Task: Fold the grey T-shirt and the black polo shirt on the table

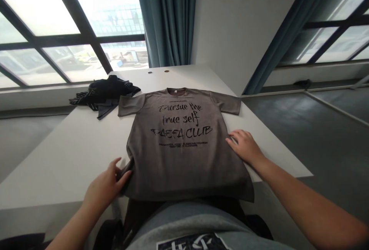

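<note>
A grey T-shirt [175, 158] is laid flat and face up on a white counter [57, 169], with its collar toward the far side and its sleeves spread out. Black lettering across the chest reads "Pursue the true self". The hem lies at the near edge of the counter, and its lower corner on the right hangs over that edge, above a grey sweatshirt [198, 223] worn by the person. The left hand [105, 186] is held at the shirt's lower side edge. Its left fingers [123, 177] are curved and parted around the cloth, but whether the cloth is pinched cannot be told. The right hand [245, 146] is rested palm down at the shirt's opposite side edge, with its right fingers [233, 136] lying flat, slightly spread, and touching the cloth. Open counter is left beyond the shirt on the far side and to its left, and a narrower strip is left on its right. A crumpled black garment [105, 92] lies near the far left edge, just beside the left sleeve. Two small round holes [166, 71] are set near the far edge. Beyond that edge are a window [72, 38] and a teal curtain [167, 15], and a grey floor [331, 146] is seen to the right.
</note>
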Available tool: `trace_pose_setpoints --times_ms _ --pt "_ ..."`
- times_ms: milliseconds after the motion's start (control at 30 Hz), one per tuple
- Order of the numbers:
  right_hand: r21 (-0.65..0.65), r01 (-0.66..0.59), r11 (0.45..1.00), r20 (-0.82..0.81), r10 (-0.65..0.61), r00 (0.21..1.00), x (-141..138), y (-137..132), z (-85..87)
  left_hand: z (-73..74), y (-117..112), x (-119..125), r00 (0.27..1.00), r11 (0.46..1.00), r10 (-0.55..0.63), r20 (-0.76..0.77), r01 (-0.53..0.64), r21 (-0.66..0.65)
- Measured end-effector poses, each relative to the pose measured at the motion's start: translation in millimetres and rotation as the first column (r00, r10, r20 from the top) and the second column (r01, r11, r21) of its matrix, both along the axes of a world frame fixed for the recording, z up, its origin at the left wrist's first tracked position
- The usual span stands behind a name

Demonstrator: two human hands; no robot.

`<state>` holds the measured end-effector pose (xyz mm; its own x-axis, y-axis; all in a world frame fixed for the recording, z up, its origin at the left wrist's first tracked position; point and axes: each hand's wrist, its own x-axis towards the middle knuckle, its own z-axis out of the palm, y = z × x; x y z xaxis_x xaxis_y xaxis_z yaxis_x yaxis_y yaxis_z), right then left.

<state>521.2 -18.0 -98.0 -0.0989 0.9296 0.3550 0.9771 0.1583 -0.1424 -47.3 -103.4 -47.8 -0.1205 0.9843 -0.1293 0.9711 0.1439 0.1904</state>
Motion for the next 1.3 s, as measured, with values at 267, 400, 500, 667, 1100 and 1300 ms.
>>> trace_pose_setpoints --times_ms 267,400,500,667,1100,1300 --pt "-0.079 0.255 0.964 0.042 -0.252 0.967 -27.3 -70.9 13.9 8.9 -27.2 -13.0 0.996 0.982 0.051 -0.072 -0.063 -0.176" --pt "-0.129 0.347 0.929 0.048 -0.343 0.938 -31.0 -76.2 18.9 5.0 -44.6 -22.5 0.989 0.952 0.127 0.079 -0.099 -0.290" --pt "-0.105 0.347 0.932 0.071 -0.341 0.937 -27.8 -72.3 25.0 -0.7 -53.7 -26.3 0.976 0.940 0.140 0.169 -0.077 -0.334" --pt "-0.145 0.341 0.929 0.099 -0.329 0.939 -16.3 -63.9 34.6 -9.0 -60.7 -23.7 0.936 0.914 0.145 0.319 -0.003 -0.407" --pt "-0.121 0.230 0.966 0.251 -0.194 0.948 -14.6 -76.7 32.1 -21.4 -66.1 -35.7 0.908 0.830 0.165 0.386 0.084 -0.551" --pt "0.075 -0.134 0.988 0.225 0.115 0.968 -34.6 -68.6 22.7 17.5 -35.8 -45.2 0.973 0.778 0.095 0.213 0.061 -0.626"
